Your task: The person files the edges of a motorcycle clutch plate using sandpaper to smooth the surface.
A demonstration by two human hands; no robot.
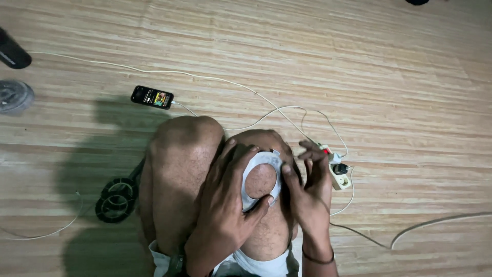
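Observation:
A white ring-shaped piece (261, 163), flat like tape or paper, rests against my right knee (262, 180), with the knee showing through its hole. My left hand (225, 200) grips the ring's left and lower edge, thumb under it. My right hand (307, 190) presses the ring's right edge with its fingers. Both knees are drawn up in front of me, and my left knee (187, 149) stands beside the ring.
A phone (152, 97) with a lit screen lies on the wooden floor, attached to a white cable (215, 78). A white power strip (337, 169) sits right of my knee. Two black round rings (117, 199) lie at left. Dark objects (13, 51) rest at far left.

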